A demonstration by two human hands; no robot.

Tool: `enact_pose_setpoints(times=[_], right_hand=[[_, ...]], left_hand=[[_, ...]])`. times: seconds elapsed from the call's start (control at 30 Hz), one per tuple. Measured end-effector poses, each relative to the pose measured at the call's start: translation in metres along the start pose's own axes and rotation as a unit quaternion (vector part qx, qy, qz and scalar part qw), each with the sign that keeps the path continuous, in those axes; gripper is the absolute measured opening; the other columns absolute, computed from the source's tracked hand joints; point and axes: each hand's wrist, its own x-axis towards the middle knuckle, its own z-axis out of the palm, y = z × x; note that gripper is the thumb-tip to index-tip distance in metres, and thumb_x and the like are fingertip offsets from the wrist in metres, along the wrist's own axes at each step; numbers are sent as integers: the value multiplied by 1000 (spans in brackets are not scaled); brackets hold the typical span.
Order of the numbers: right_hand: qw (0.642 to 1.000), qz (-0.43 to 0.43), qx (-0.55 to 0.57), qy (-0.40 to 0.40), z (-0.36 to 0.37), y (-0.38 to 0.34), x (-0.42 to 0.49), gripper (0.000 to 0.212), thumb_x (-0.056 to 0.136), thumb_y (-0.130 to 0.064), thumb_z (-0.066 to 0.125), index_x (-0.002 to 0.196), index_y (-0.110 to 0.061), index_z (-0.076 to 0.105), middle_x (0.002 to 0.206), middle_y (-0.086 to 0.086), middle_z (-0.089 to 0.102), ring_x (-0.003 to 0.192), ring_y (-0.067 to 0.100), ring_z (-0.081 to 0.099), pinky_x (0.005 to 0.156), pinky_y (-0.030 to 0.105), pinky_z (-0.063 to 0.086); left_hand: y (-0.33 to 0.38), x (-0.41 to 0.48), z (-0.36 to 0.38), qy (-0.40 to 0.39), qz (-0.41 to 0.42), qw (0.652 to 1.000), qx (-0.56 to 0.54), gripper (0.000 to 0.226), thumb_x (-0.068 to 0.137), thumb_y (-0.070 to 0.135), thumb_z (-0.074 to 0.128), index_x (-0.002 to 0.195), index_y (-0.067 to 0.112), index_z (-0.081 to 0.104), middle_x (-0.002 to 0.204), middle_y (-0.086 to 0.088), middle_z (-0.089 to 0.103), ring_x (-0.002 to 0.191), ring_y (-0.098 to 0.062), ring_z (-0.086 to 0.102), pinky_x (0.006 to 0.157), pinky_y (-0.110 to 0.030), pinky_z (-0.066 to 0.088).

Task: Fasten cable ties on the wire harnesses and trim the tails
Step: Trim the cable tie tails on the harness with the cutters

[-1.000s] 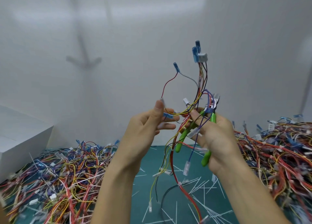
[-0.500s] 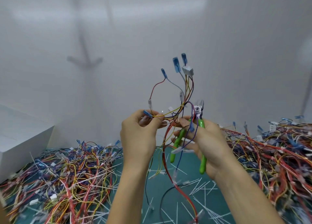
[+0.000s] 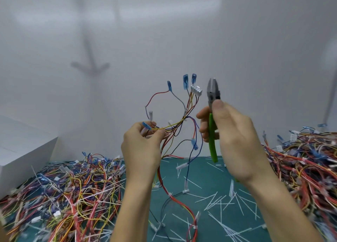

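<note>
My left hand (image 3: pixel 141 147) pinches a wire harness (image 3: pixel 179 117) of red, yellow, blue and black wires, held up in front of the wall. Its blue terminals and white connector (image 3: pixel 196 90) point upward; its long red and black tails hang down onto the green mat (image 3: pixel 200 179). My right hand (image 3: pixel 231 132) grips green-handled cutting pliers (image 3: pixel 212 121), jaws up and closed, just right of the harness and apart from it. A white cable tie shows on the bundle near the fork.
A heap of harnesses (image 3: pixel 63 192) covers the mat at left, another heap (image 3: pixel 302 159) at right. Cut white tie tails (image 3: pixel 218 199) litter the mat between them. A white box (image 3: pixel 20 150) stands at far left. A pale wall rises behind.
My right hand has pulled the pliers out of the harness and raised them to the right. The harness has swung left, now held by my left hand alone.
</note>
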Motion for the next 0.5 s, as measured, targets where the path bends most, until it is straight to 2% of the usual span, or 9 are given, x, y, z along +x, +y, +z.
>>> enact_pose_setpoints(times=[0.1, 0.17, 0.3, 0.37, 0.5], right_hand=[[995, -61, -75, -25, 4, -5, -5, 43, 97, -52, 35, 85, -23, 64, 73, -7, 64, 71, 13, 59, 69, 39, 49], [987, -84, -137, -29, 5, -6, -7, 43, 98, -54, 36, 83, -24, 62, 69, -4, 61, 69, 14, 56, 62, 31, 43], [949, -61, -301, -70, 4, -2, -7, 40, 98, -58, 34, 88, -27, 58, 68, -7, 52, 65, 10, 49, 51, 23, 30], [928, -36, -359, -94, 4, 1, -7, 41, 98, -59, 31, 95, -29, 58, 77, -7, 55, 72, 12, 51, 53, 24, 31], [908, -28, -408, -88, 4, 0, -9, 41, 98, -62, 28, 90, -30, 51, 80, -6, 54, 77, 21, 51, 55, 34, 32]], left_hand=[[1, -3, 1, 6, 20, 1000, 18, 17, 76, 12, 81, 81, 23, 70, 76, 0, 75, 78, -16, 73, 85, -44, 59], [2, -4, 3, 10, 31, 999, 23, 16, 75, 12, 82, 76, 24, 71, 71, 3, 74, 73, -14, 72, 81, -42, 60], [5, -6, 6, 6, 47, 999, 14, 15, 74, 11, 83, 84, 20, 74, 74, 5, 75, 71, -5, 72, 77, -33, 61], [7, -7, 6, 4, 58, 998, 23, 16, 75, 12, 82, 86, 19, 75, 77, 6, 75, 72, -3, 71, 77, -31, 60], [11, -8, 6, 3, 69, 997, 38, 16, 75, 12, 82, 83, 23, 73, 78, 6, 75, 76, -8, 72, 79, -35, 60]])
